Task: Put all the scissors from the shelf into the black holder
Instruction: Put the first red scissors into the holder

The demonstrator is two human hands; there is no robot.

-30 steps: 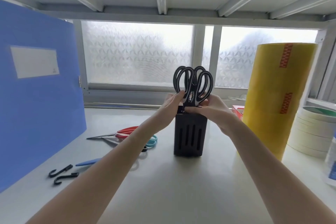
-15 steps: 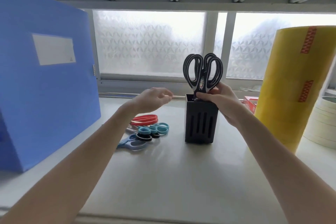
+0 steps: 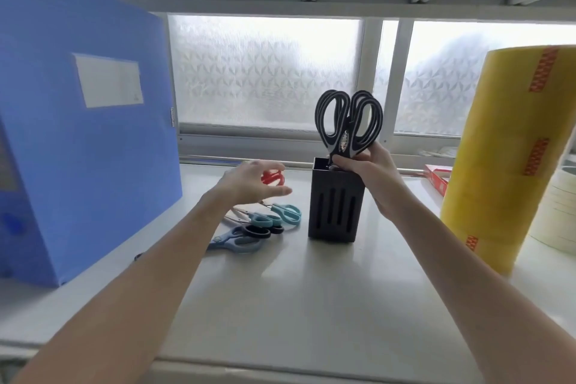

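The black holder (image 3: 335,206) stands on the shelf near the middle. Black-and-grey scissors (image 3: 347,121) stick up out of it, handles on top, blades inside. My right hand (image 3: 367,170) grips them at the holder's rim. To the left lie several scissors: a red pair (image 3: 272,177), a teal pair (image 3: 279,217), a black-handled pair (image 3: 260,231) and a blue pair (image 3: 235,241). My left hand (image 3: 252,182) hovers open just above the red pair, fingers spread, holding nothing.
A big blue folder (image 3: 84,134) stands at the left. A tall yellow tape roll (image 3: 505,159) and stacked white tape rolls (image 3: 558,215) fill the right. A red box (image 3: 438,176) lies behind them. The frosted window (image 3: 265,72) closes the back.
My left hand left the holder and moved left and down toward the red scissors. The view shifted closer and to the left. My right hand stayed on the black scissors.
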